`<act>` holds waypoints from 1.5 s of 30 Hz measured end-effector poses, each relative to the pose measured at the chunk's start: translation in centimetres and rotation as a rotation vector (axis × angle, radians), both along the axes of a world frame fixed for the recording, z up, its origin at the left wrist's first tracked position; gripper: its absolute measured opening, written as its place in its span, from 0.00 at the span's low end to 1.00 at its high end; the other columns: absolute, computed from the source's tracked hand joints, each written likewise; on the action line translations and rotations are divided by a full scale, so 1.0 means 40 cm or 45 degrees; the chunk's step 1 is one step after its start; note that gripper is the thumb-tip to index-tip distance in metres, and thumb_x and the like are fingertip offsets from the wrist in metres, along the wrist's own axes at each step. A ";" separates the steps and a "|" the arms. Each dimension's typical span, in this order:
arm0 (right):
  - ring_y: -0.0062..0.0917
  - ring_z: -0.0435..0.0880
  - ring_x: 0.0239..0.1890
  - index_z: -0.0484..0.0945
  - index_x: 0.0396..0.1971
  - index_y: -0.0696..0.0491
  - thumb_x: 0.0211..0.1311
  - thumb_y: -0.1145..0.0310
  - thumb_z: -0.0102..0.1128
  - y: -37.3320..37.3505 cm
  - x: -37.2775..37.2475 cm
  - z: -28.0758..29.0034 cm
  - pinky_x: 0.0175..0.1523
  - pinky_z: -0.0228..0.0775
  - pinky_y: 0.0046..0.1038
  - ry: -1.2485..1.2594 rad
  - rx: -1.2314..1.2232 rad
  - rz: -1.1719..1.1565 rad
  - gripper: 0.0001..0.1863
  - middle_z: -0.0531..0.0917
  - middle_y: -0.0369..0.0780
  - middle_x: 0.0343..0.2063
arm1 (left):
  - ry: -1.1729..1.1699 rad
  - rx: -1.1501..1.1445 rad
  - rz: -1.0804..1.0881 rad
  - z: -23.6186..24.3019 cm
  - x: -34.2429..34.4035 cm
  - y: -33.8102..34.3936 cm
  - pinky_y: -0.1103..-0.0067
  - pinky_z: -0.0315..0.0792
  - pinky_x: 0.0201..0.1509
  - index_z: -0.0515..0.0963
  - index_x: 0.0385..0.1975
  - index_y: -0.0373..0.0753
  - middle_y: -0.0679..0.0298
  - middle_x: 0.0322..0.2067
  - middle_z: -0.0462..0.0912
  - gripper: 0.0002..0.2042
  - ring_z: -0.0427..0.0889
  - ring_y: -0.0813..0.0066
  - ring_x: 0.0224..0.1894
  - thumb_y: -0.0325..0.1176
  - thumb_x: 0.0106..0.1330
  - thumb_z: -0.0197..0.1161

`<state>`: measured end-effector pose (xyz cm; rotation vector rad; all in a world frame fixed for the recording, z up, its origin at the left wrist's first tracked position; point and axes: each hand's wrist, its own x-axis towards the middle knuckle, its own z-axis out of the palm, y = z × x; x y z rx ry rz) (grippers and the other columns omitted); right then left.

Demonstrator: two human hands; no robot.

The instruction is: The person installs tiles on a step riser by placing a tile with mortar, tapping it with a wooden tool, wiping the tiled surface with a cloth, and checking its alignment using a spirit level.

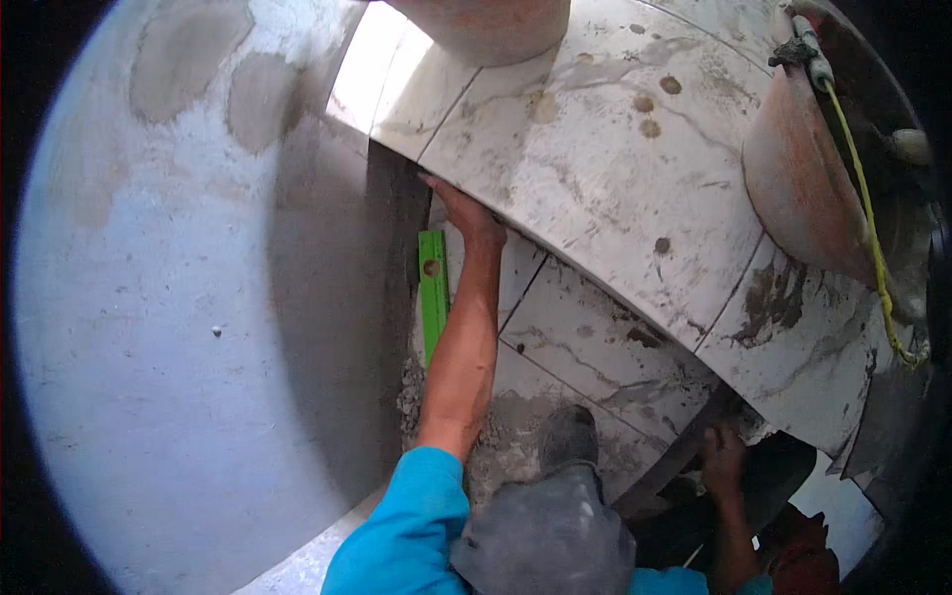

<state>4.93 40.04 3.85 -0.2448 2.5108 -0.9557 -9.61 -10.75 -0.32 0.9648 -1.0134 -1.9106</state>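
My left hand (468, 213) reaches up to the front edge of a raised, pale marbled tile ledge (595, 178), near the wall corner. Its visible finger is stretched along the edge, while the other fingers are largely hidden beneath the ledge. Beside that forearm, a green spirit level (432, 293) stands close to the wall over the lower tiles. At lower right, my right hand (724, 461) is in shadow by the end of a dark strip (684, 446) below the ledge. What its fingers touch or hold is unclear.
A grey-blue wall (178, 327) fills the left. On the ledge stand a reddish bucket (486, 25) at the top and a mortar-stained tub (808, 178) at right, with a yellow cord (863, 188) hanging over it. My shoe (569, 436) rests on lower tiles (585, 337) smeared with mortar.
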 end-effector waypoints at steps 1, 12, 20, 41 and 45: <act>0.30 0.78 0.25 0.75 0.38 0.62 0.65 0.64 0.51 0.001 0.005 0.002 0.34 0.69 0.32 -0.128 -0.050 0.063 0.14 0.79 0.44 0.25 | 0.060 -0.076 -0.044 0.015 0.003 -0.006 0.68 0.54 0.68 0.51 0.68 0.38 0.54 0.67 0.55 0.35 0.58 0.59 0.66 0.60 0.71 0.28; 0.39 0.81 0.36 0.77 0.40 0.59 0.63 0.65 0.53 0.046 0.052 0.038 0.42 0.70 0.34 -0.169 0.086 -0.053 0.13 0.80 0.50 0.32 | 0.292 -0.333 -0.145 0.032 0.005 0.128 0.70 0.49 0.71 0.44 0.68 0.31 0.53 0.68 0.47 0.35 0.53 0.60 0.68 0.56 0.73 0.31; 0.37 0.81 0.34 0.77 0.39 0.59 0.65 0.63 0.51 0.008 0.080 0.031 0.41 0.71 0.35 -0.328 0.060 -0.070 0.15 0.81 0.48 0.30 | -0.146 -0.692 -0.021 0.059 0.070 0.391 0.69 0.31 0.74 0.35 0.67 0.27 0.46 0.70 0.32 0.32 0.32 0.58 0.73 0.46 0.74 0.31; 0.49 0.80 0.36 0.73 0.35 0.60 0.62 0.62 0.57 -0.025 0.093 0.042 0.41 0.69 0.41 -0.177 0.093 0.071 0.15 0.79 0.52 0.31 | -0.217 -1.337 -1.104 0.091 0.351 0.695 0.61 0.43 0.71 0.37 0.68 0.30 0.42 0.69 0.33 0.41 0.36 0.45 0.71 0.44 0.67 0.55; 0.50 0.78 0.34 0.73 0.37 0.60 0.62 0.63 0.56 -0.017 0.108 0.037 0.40 0.69 0.42 -0.194 0.044 0.078 0.14 0.79 0.53 0.30 | -0.088 -1.311 -1.119 0.090 0.355 0.746 0.61 0.44 0.71 0.37 0.68 0.31 0.42 0.69 0.30 0.42 0.35 0.44 0.71 0.38 0.65 0.59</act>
